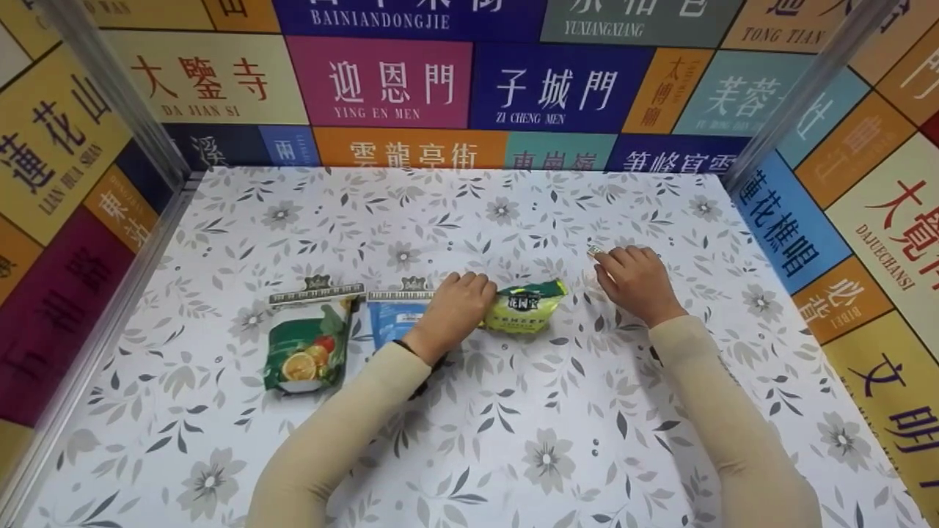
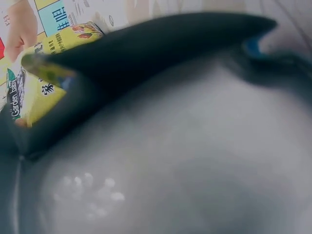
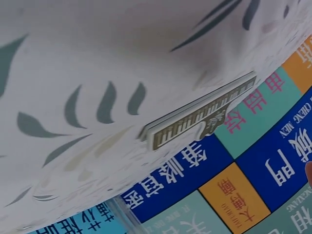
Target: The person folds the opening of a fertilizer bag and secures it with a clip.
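Note:
My left hand (image 1: 458, 301) grips the left end of a yellow-green plastic bag (image 1: 528, 306) with a dark green band and white lettering. The bag's yellow side (image 2: 58, 48) shows in the left wrist view, partly covered by a blurred dark edge. My right hand (image 1: 637, 282) is up at the right, its fingertips at a small metal clip (image 1: 595, 251) that it mostly hides in the head view. In the right wrist view this piano-key clip (image 3: 202, 114) shows along its length, ornament toward the wall; I cannot tell whether the fingers pinch it.
A blue bag (image 1: 389, 323) with a piano-key clip (image 1: 400, 295) across its top lies partly under my left forearm. Further left sits a green fruit-printed bag (image 1: 308, 348), also topped by a clip (image 1: 315, 292). Printed walls (image 1: 400, 84) border the floral tablecloth (image 1: 543, 455).

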`<state>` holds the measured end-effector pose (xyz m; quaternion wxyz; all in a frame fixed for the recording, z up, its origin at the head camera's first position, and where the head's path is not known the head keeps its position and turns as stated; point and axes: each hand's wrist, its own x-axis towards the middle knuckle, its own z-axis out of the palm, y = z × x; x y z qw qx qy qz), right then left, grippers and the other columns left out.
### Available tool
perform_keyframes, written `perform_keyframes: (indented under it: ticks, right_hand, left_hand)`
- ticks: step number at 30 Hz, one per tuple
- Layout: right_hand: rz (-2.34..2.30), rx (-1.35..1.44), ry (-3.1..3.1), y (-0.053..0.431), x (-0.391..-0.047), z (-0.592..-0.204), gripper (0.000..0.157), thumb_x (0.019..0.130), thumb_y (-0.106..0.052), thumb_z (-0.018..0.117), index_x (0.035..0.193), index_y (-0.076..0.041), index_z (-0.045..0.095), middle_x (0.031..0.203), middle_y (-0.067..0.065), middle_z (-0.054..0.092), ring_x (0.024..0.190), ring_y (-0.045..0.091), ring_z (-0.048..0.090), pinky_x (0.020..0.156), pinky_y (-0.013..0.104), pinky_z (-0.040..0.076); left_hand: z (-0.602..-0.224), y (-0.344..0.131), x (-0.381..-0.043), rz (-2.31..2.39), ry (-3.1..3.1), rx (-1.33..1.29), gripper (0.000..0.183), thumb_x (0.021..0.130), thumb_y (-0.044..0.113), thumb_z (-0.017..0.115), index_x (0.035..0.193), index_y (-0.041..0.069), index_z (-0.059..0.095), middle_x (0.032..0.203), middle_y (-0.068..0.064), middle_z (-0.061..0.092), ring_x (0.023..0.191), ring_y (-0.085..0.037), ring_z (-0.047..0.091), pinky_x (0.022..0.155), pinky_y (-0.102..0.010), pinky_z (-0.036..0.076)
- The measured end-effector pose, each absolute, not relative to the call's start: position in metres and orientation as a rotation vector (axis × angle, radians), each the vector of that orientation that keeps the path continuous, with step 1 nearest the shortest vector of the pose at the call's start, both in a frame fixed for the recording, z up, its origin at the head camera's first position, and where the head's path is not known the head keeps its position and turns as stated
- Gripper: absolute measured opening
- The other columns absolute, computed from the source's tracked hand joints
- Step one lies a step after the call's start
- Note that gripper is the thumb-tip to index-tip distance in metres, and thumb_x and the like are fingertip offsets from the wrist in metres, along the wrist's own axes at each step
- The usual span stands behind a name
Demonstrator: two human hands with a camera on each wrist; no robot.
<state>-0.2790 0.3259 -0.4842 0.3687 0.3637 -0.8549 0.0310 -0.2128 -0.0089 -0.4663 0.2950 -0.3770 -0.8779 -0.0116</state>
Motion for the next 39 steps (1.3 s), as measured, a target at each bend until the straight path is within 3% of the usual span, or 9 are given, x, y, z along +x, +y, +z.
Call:
perform_keyframes:
  ticks: [16, 32, 39]
  right_hand:
    - [0.088, 0.808, -2.27, 0.342, -0.294, -0.5, 0.009, 0.088, -0.004, 0.07, 0.094, 0.001, 0.066, 0.083, 0.019, 0.064, 0.068, 0.041, 0.059, 0.057, 0.052, 0.047]
    - [0.123, 0.629, -2.556, 0.349, -0.299, -0.504, 0.017, 0.094, -0.01, 0.066, 0.106, 0.002, 0.065, 0.098, 0.021, 0.065, 0.086, 0.043, 0.06, 0.069, 0.055, 0.048]
    - [0.067, 0.484, -2.787, 0.352, -0.304, -0.5, 0.029, 0.098, -0.015, 0.063, 0.12, 0.002, 0.059, 0.112, 0.024, 0.061, 0.099, 0.045, 0.057, 0.078, 0.061, 0.047]
  left_hand:
    - [-0.467, -0.009, -0.212, -0.057, -2.3, -0.998, 0.007, 0.088, -0.001, 0.067, 0.089, 0.004, 0.062, 0.084, -0.007, 0.062, 0.074, -0.023, 0.06, 0.062, -0.033, 0.047]
    - [-0.468, -0.01, -0.21, -0.038, -2.307, -1.001, 0.01, 0.088, 0.001, 0.069, 0.092, 0.004, 0.061, 0.086, -0.008, 0.061, 0.076, -0.023, 0.059, 0.064, -0.034, 0.048]
    - [-0.467, -0.009, -0.211, -0.042, -2.321, -0.998, 0.01, 0.086, -0.001, 0.069, 0.092, 0.004, 0.062, 0.087, -0.008, 0.063, 0.077, -0.023, 0.061, 0.065, -0.034, 0.049]
